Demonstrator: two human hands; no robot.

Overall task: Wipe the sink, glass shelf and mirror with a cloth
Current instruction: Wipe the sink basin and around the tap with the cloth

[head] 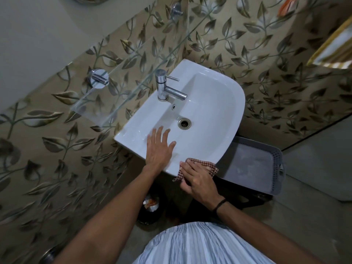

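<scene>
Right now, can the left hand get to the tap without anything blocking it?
Probably yes: the left hand rests on the sink, nothing stands between it and the tap, and the right hand holds the cloth aside.

The right hand (198, 181) covers most of the cloth (196, 162), the sink (228, 111) hides part of the basket (253, 162) below it, and a striped towel (335, 52) is cut off by the picture's right edge.
</scene>
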